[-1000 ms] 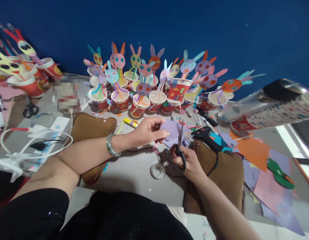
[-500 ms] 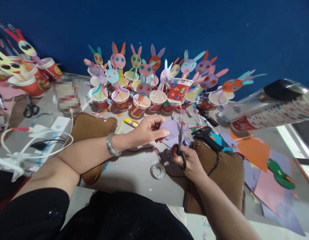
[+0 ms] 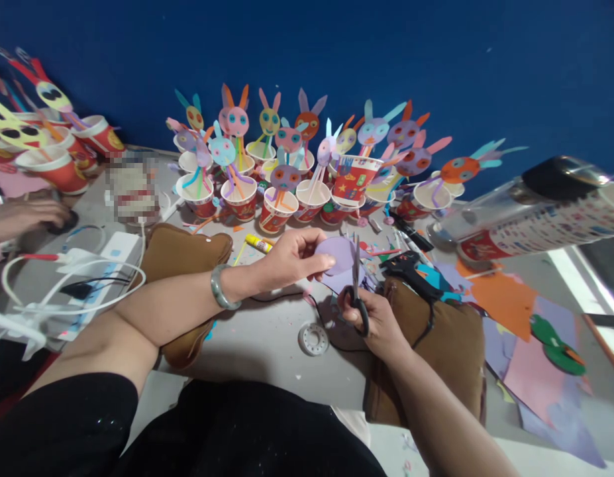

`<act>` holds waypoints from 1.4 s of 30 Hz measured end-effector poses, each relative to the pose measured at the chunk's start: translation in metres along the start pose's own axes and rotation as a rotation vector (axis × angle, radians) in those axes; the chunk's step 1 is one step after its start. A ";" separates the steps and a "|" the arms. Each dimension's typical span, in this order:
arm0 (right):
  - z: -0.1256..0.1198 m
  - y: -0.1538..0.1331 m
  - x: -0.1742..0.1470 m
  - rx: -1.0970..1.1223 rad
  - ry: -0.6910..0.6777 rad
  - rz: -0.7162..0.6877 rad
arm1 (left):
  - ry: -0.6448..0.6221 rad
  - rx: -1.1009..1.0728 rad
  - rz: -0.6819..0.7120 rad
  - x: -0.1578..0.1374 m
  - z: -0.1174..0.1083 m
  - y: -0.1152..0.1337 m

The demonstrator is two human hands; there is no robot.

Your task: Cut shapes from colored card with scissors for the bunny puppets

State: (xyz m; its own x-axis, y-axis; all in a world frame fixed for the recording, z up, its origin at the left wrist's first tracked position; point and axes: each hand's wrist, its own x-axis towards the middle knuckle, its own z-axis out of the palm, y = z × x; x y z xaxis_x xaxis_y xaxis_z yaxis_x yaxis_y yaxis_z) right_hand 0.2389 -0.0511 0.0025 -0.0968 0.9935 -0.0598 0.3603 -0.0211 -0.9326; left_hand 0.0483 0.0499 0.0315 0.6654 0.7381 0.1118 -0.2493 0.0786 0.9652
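My left hand point(image 3: 299, 257) pinches a rounded piece of purple paper point(image 3: 340, 256) by its left edge. A pair of scissors point(image 3: 356, 285) with dark handles is gripped in my right hand point(image 3: 373, 315), its blades pointing up along the paper's right edge. Below the round piece, more purple paper point(image 3: 336, 281) shows partly behind my hands. A yellow glue stick point(image 3: 258, 243) lies just beyond my left hand. On the table beneath my hands rests a white tape roll point(image 3: 314, 338).
Paper cups point(image 3: 279, 211) holding paper rabbit figures stand along the blue wall. Brown cushions point(image 3: 436, 351) flank my arms. A black glue gun point(image 3: 410, 268) and coloured paper point(image 3: 503, 301) are on the right. At left lies a power strip point(image 3: 105, 278) with cables, near another person's hand point(image 3: 31, 215).
The scissor blades have drawn closer together at the paper's right edge. At far left, another person's hand has reached in over the black-handled scissors lying there.
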 end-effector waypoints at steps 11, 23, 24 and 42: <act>-0.001 -0.002 0.001 0.011 -0.001 0.044 | 0.019 -0.029 -0.009 0.002 0.000 0.002; -0.001 -0.003 0.000 -0.004 -0.002 0.037 | 0.033 -0.010 0.023 0.002 -0.001 0.000; -0.002 -0.003 0.000 -0.007 -0.001 0.034 | 0.034 -0.005 0.023 0.002 -0.002 0.000; -0.002 -0.005 0.000 -0.033 0.002 0.040 | 0.086 0.043 0.083 0.001 -0.001 0.001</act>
State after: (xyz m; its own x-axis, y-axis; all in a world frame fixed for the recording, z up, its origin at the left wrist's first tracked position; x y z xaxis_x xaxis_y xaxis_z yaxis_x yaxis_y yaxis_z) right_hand 0.2391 -0.0506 0.0074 -0.0796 0.9922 -0.0963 0.3944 -0.0573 -0.9172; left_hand 0.0475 0.0514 0.0326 0.5805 0.7957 0.1729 -0.2694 -0.0128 0.9630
